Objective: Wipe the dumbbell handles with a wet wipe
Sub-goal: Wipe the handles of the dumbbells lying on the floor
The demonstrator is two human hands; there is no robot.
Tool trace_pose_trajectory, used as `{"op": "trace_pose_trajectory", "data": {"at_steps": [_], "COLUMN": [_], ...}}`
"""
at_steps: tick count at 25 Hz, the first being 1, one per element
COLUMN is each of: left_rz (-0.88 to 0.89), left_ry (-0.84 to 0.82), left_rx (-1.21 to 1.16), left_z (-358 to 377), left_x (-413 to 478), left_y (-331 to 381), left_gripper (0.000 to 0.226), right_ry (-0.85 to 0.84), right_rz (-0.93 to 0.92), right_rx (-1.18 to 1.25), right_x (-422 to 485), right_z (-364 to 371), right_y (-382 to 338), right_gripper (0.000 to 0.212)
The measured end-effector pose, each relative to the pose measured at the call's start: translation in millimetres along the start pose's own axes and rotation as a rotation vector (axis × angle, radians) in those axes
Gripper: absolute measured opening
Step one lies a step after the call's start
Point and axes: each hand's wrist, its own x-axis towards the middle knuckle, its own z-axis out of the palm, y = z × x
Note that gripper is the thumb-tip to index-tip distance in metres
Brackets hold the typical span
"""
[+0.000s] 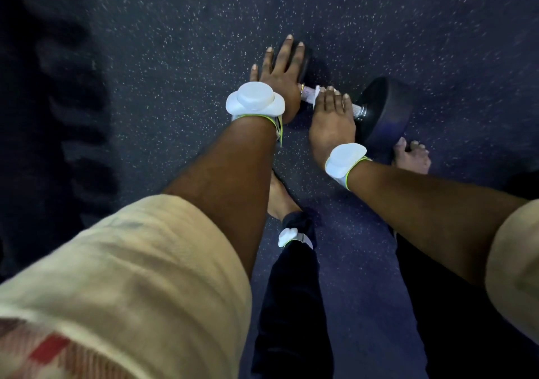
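Note:
A black dumbbell (385, 110) lies on the dark speckled floor with a metal handle (358, 108) between its two round weights. My left hand (280, 72) rests flat with straight fingers on the left weight (306, 63). My right hand (331, 116) is curled over the handle, pressing a white wet wipe (310, 94) around it. The wipe shows between the two hands. Most of the handle is hidden under my right hand.
My bare right foot (412, 156) stands just beside the right weight. My left foot (281, 197) is below the hands, under the left forearm. A dark shape (58, 116) lies along the left side. Speckled rubber floor (379, 28) spreads all around.

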Motion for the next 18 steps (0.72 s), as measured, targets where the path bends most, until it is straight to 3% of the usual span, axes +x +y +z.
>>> {"op": "trace_pose_trajectory", "data": {"at_steps": [3,7,10,14,18], "left_rz": [-0.005,-0.020,-0.013,-0.007,0.000], "left_ry": [-0.007,-0.018,-0.016,-0.009,-0.001], "left_rx": [0.004,0.008,-0.006,-0.002,-0.007], "left_z": [0,1,3,4,5], "left_x": [4,3,2,2,2], "left_y": [1,0,-2,-3,-5], "left_gripper": [0.071,0.073,0.073,0.073,0.074], "right_ry": [0.023,0.078,-0.117,-0.173,-0.254], "right_rz": [0.112,0.117,0.057,0.077,0.067], "right_rx": [-0.033,-0.165,-0.172,-0.330,-0.427], "right_x": [17,5,8,3,7], "right_z": [-11,-10,-22,-27,-32], "right_y": [11,23,36,37,41], "right_gripper": [0.044,0.043,0.038,0.054,0.052]}}
